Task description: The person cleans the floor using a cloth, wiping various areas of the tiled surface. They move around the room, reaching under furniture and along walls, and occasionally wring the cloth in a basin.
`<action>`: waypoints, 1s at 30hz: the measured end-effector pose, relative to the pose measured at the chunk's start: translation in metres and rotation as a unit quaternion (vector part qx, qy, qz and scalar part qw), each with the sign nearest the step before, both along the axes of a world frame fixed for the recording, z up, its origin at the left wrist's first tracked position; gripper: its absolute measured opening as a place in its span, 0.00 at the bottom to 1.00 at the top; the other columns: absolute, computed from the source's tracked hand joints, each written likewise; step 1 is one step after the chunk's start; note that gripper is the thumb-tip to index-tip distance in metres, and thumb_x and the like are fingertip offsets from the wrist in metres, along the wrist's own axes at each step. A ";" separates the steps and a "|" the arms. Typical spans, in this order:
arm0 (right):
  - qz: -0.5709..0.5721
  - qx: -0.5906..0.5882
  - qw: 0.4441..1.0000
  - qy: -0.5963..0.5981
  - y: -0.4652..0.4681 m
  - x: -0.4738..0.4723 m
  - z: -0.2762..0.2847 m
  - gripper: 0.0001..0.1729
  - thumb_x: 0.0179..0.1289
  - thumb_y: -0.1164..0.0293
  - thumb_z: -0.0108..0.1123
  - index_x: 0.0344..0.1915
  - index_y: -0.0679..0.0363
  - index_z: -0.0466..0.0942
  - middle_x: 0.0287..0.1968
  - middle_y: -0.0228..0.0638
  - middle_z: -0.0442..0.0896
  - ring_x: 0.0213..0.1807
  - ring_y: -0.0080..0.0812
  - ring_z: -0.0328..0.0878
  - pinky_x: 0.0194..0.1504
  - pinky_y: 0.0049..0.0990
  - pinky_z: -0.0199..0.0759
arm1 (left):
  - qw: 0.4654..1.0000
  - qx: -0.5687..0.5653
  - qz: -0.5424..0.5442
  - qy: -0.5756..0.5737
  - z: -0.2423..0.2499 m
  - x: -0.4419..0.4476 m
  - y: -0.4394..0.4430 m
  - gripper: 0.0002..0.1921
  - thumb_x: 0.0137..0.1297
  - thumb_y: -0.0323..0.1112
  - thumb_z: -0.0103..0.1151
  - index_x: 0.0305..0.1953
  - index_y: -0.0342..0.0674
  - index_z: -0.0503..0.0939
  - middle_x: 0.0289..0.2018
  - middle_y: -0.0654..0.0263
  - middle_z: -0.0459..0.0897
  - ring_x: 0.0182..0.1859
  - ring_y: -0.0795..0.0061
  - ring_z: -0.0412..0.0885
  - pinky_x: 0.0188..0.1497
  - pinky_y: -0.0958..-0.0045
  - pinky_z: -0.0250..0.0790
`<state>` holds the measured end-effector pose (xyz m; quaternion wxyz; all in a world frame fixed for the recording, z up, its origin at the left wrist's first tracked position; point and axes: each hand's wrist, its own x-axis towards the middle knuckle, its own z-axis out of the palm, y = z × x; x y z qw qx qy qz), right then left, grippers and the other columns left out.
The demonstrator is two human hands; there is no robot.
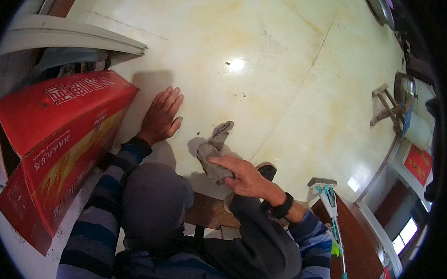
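Note:
My right hand (246, 178) grips a crumpled grey cloth (209, 154), perhaps a sock, whose narrow end hangs out towards the upper right of it. Below it is the pale glossy floor (211, 75), and the cloth's shadow lies to its left. My left hand (161, 116) is held palm down with its thumb apart, beside the red cardboard carton (70, 133); it holds nothing, and I cannot tell whether it touches the floor. My bent knees in dark trousers (157, 204) are between my arms. A dark shoe tip (266, 171) shows just beyond the right hand.
Dark crumbs (244, 95) dot the floor. A mop (334, 215) with a turquoise and white head rests by a brown wooden panel (357, 242). Farther right are a small wooden stool (389, 107) and a metal pot (404, 87). A white ledge (78, 36) juts in at upper left.

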<state>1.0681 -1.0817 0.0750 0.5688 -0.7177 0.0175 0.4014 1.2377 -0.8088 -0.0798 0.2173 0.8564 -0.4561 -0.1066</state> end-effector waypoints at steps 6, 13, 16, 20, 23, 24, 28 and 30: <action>0.273 -0.226 0.875 -0.330 0.034 -0.015 -0.078 0.32 0.69 0.71 0.56 0.73 0.47 0.72 0.76 0.39 0.66 0.78 0.51 0.59 0.78 0.54 0.53 | 1.000 -0.023 0.001 0.001 -0.003 0.000 0.002 0.35 0.64 0.38 0.64 0.72 0.36 0.68 0.75 0.53 0.64 0.79 0.50 0.59 0.81 0.50 0.52; 0.340 -0.172 0.811 -0.444 0.036 -0.009 -0.115 0.29 0.69 0.67 0.57 0.70 0.46 0.76 0.76 0.33 0.68 0.82 0.48 0.54 0.82 0.56 0.46 | 1.000 -0.006 0.010 0.014 -0.003 -0.001 0.001 0.36 0.63 0.37 0.65 0.72 0.38 0.67 0.75 0.54 0.64 0.79 0.50 0.58 0.81 0.50 0.52; 0.362 -0.147 0.793 -0.467 0.022 0.017 -0.138 0.27 0.69 0.66 0.57 0.69 0.46 0.77 0.75 0.33 0.68 0.82 0.47 0.55 0.83 0.53 0.47 | 1.000 0.009 0.012 0.000 -0.001 -0.002 0.001 0.37 0.62 0.37 0.65 0.72 0.38 0.66 0.75 0.55 0.63 0.79 0.50 0.58 0.80 0.50 0.53; 0.308 -0.159 0.808 -0.477 -0.007 0.039 -0.151 0.28 0.66 0.69 0.59 0.67 0.47 0.78 0.74 0.35 0.70 0.81 0.46 0.58 0.82 0.48 0.51 | 0.999 0.035 0.008 -0.033 0.001 -0.005 -0.003 0.37 0.62 0.37 0.66 0.72 0.39 0.66 0.75 0.55 0.63 0.79 0.50 0.58 0.80 0.50 0.53; 0.181 -0.163 0.816 -0.524 -0.037 0.078 -0.164 0.27 0.62 0.72 0.62 0.63 0.49 0.80 0.74 0.37 0.71 0.79 0.48 0.62 0.80 0.47 0.57 | 0.999 0.034 0.017 -0.028 0.007 -0.007 -0.005 0.36 0.62 0.37 0.66 0.71 0.38 0.67 0.75 0.54 0.64 0.79 0.51 0.58 0.80 0.50 0.53; 0.151 -0.175 0.826 -0.515 -0.051 0.096 -0.168 0.27 0.62 0.74 0.62 0.62 0.49 0.80 0.73 0.37 0.73 0.78 0.49 0.64 0.78 0.46 0.60 | 0.999 0.045 0.021 -0.021 0.010 -0.008 -0.006 0.37 0.61 0.37 0.66 0.72 0.38 0.67 0.75 0.53 0.64 0.79 0.50 0.58 0.80 0.50 0.53; 0.021 -0.240 0.811 -0.533 -0.106 0.173 -0.179 0.33 0.58 0.80 0.64 0.64 0.47 0.80 0.70 0.43 0.76 0.73 0.55 0.69 0.74 0.46 0.66 | 0.996 0.080 0.038 0.022 0.029 -0.019 -0.004 0.38 0.60 0.35 0.67 0.72 0.37 0.67 0.75 0.49 0.63 0.78 0.48 0.59 0.80 0.50 0.54; -0.007 -0.288 0.797 -0.531 -0.128 0.207 -0.182 0.34 0.56 0.82 0.64 0.64 0.47 0.80 0.71 0.44 0.75 0.73 0.57 0.69 0.73 0.46 0.67 | 0.994 0.085 0.057 0.029 0.042 -0.031 0.001 0.39 0.59 0.34 0.68 0.73 0.38 0.66 0.75 0.47 0.63 0.77 0.45 0.60 0.79 0.49 0.55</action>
